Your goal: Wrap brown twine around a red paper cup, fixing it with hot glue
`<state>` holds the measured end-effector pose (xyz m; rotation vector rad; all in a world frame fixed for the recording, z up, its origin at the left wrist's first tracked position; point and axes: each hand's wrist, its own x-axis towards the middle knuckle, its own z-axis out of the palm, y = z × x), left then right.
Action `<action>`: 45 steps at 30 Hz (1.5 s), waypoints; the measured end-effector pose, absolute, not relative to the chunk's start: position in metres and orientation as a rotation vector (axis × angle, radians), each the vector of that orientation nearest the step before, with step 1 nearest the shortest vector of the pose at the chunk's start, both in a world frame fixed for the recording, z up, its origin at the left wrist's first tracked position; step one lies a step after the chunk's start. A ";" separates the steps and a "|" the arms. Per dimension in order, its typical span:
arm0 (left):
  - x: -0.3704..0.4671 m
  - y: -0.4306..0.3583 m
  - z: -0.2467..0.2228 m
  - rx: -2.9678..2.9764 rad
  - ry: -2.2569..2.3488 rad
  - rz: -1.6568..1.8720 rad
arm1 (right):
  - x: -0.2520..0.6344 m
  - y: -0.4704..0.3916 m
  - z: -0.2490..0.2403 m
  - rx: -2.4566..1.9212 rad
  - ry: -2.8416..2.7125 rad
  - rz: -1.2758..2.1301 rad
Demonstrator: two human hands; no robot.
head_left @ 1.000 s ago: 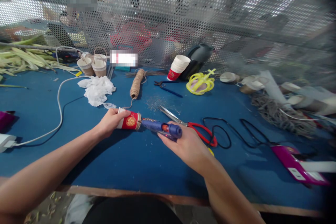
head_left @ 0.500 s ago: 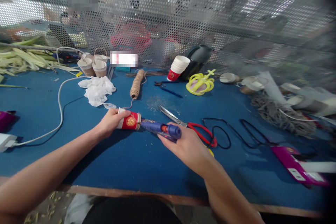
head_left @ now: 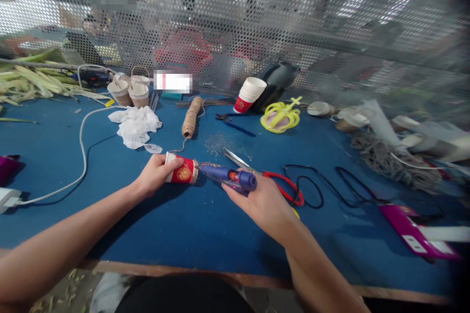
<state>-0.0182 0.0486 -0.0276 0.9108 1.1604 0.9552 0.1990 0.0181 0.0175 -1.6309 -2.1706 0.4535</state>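
A red and white paper cup (head_left: 183,171) lies on its side above the blue table (head_left: 176,230), gripped by my left hand (head_left: 156,174) with its base facing right. My right hand (head_left: 262,200) is wrapped round a blue glue gun (head_left: 227,175), whose nozzle is at the base end of the cup. Twine runs from a brown twine roll (head_left: 192,117) down toward the cup. Red-handled scissors (head_left: 242,161) lie open behind the glue gun, partly hidden by my right hand.
White cloth (head_left: 136,126) and small wrapped cups (head_left: 138,93) are at the back left. Pliers (head_left: 237,124), stacked cups (head_left: 249,94) and a yellow crown (head_left: 280,117) stand behind. Grey cord (head_left: 396,161) and a purple box (head_left: 414,232) are right; a white cable (head_left: 83,142) curves left.
My right hand and the glue gun have shifted slightly right, so the nozzle is a little farther from the cup. The cup has turned slightly in my left hand.
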 end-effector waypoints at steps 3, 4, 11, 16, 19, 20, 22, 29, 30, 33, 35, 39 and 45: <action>-0.018 0.047 -0.027 0.962 1.180 0.950 | 0.198 0.018 0.019 -1.636 -2.165 0.449; -0.018 0.046 -0.026 0.980 1.191 0.949 | 0.197 0.018 0.019 -1.638 -2.163 0.451; -0.019 0.043 -0.027 1.137 1.209 0.916 | 0.195 0.020 0.021 -1.647 -2.135 0.443; -0.019 0.042 -0.026 1.239 1.221 0.882 | 0.196 0.021 0.020 -1.638 -2.139 0.446; -0.019 0.042 -0.025 1.237 1.227 0.884 | 0.197 0.021 0.020 -1.640 -2.153 0.432; -0.019 0.042 -0.024 1.236 1.229 0.886 | 0.197 0.020 0.020 -1.642 -2.157 0.431; -0.019 0.042 -0.025 1.232 1.236 0.889 | 0.197 0.020 0.020 -1.644 -2.166 0.435; -0.019 0.043 -0.026 1.203 1.251 0.899 | 0.198 0.017 0.023 -1.651 -2.176 0.461; -0.019 0.043 -0.026 1.193 1.248 0.901 | 0.198 0.017 0.023 -1.652 -2.175 0.458; -0.018 0.043 -0.027 1.175 1.245 0.905 | 0.198 0.016 0.023 -1.647 -2.176 0.456; -0.018 0.043 -0.027 1.169 1.241 0.909 | 0.199 0.016 0.022 -1.640 -2.177 0.470; -0.017 0.044 -0.029 1.156 1.236 0.916 | 0.199 0.015 0.022 -1.638 -2.181 0.484; -0.016 0.043 -0.028 1.139 1.228 0.929 | 0.200 0.014 0.022 -1.649 -2.192 0.488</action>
